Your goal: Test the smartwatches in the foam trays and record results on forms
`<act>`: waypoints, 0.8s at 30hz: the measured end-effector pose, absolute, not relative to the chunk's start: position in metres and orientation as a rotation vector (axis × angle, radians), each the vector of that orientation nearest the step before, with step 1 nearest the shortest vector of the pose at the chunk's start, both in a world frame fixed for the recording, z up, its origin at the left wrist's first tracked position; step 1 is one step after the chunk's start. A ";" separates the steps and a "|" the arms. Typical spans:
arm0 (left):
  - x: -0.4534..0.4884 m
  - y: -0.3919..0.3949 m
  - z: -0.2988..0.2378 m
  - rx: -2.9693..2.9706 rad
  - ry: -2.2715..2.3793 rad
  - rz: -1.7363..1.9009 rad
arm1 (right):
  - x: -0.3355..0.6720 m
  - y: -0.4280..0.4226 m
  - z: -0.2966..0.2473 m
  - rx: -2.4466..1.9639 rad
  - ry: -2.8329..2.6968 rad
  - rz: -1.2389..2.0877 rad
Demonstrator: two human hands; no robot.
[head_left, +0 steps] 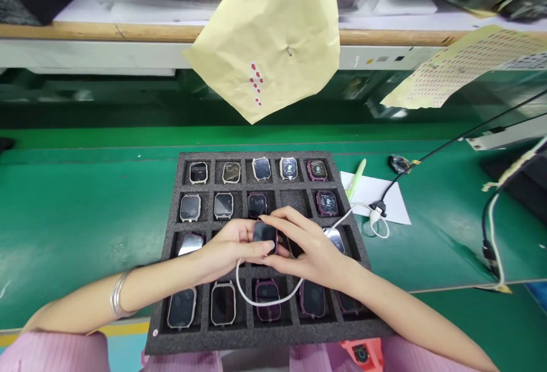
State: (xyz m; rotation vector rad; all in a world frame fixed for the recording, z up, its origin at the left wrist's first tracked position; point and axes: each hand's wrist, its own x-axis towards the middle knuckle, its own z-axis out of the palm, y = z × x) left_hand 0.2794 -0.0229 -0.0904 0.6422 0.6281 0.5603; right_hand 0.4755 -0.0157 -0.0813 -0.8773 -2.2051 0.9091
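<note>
Over the middle of a dark grey foam tray (256, 342), both my hands are closed around one smartwatch case (263, 233) with a dark screen and a purplish frame. My left hand (231, 246) grips it from the left, with the thumb lying across the lower screen. From the right, my right hand (314, 249) has its fingers at the top and side edge. A thin white cable (273, 304) loops below the hands; its end near the watch is hidden by my fingers. Several other watch cases lie in the tray's compartments, such as a silver one (223, 303) and a purple-framed one (327, 203).
Right of the tray, a green pen (356, 180) lies on white paper (395, 204) beside a black-and-white cable connector (376, 210). A yellow sticker sheet (273, 36) hangs from the shelf edge (149, 32) ahead. Black and white cables (489, 241) hang at the far right.
</note>
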 end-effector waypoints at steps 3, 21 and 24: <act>0.276 -0.019 -0.088 0.504 0.495 0.494 | 0.474 -0.013 -0.078 -0.894 -1.947 1.268; 0.275 -0.020 -0.084 0.486 0.387 0.499 | 0.471 -0.005 -0.074 -0.887 -1.527 1.730; 0.278 -0.022 -0.090 0.638 0.497 0.590 | 0.474 -0.009 -0.073 -0.875 -1.788 1.478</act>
